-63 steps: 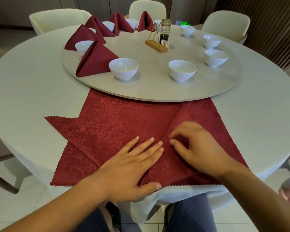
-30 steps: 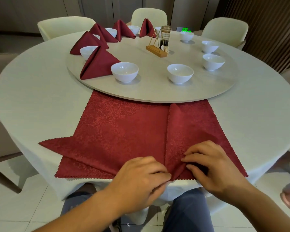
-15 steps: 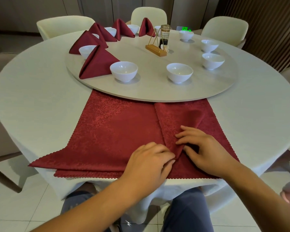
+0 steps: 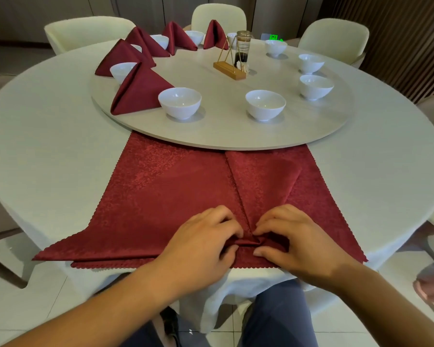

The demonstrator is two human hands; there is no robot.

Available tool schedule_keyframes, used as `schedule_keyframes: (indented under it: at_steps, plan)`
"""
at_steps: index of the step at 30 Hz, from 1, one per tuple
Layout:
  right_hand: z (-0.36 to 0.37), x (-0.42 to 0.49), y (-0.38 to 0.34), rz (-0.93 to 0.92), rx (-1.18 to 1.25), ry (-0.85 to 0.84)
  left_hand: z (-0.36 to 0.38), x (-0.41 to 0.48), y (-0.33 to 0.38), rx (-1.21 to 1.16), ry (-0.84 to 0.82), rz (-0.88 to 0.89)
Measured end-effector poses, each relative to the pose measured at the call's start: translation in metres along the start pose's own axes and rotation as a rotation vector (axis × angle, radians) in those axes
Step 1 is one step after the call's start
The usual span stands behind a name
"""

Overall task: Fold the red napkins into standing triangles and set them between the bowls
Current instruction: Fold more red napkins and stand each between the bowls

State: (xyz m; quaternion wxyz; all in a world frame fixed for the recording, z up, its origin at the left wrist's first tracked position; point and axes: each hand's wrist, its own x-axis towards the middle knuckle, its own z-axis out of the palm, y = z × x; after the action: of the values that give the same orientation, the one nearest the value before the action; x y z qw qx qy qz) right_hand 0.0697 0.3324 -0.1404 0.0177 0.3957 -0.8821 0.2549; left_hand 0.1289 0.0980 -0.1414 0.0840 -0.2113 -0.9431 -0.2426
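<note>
Where the red napkin (image 4: 166,196) lay: flat on the worktop (image 4: 48,146), far edge at the turntable (image 4: 223,136) rim, near hem hanging slightly over the worktop's edge.
Left hand (image 4: 201,246): fingers curled, pinching a small bunched fold at the near end of the centre seam.
Right hand (image 4: 293,244): pinching the same fold from the other side; fingertips hid how many layers, perhaps two.
Handling: judged light, soft and limp, and likely to slump unless creases were pressed hard.
Hold: best at folded edges near the seam, not the loose hem.
Texture: woven leafy pattern, faint sheen, zigzag-cut borders.
Shape: two flaps meeting on a centre line.
Folded napkins (image 4: 138,92): standing triangles beside glossy white bowls (image 4: 179,102).
</note>
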Motion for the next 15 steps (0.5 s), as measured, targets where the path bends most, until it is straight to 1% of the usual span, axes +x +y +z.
schedule_keyframes:
  at_steps: [3, 8, 10, 13, 15]
  plan:
    - [0.006, 0.004, -0.004, -0.03, -0.037, 0.023, -0.006, -0.002, -0.006, 0.075, -0.012, 0.061]
    - [0.002, -0.005, -0.002, -0.05, -0.029, -0.007, -0.01, -0.008, -0.008, 0.19, -0.062, 0.198]
    - [-0.009, -0.014, 0.009, -0.05, -0.046, -0.004, -0.011, -0.011, -0.01, 0.24, -0.095, 0.197]
    - [-0.027, -0.025, 0.029, 0.0, -0.08, 0.023, -0.016, -0.01, -0.006, 0.346, -0.176, 0.171]
    - [-0.035, -0.028, 0.034, 0.031, -0.123, 0.049, -0.02, -0.004, 0.001, 0.357, -0.202, 0.142]
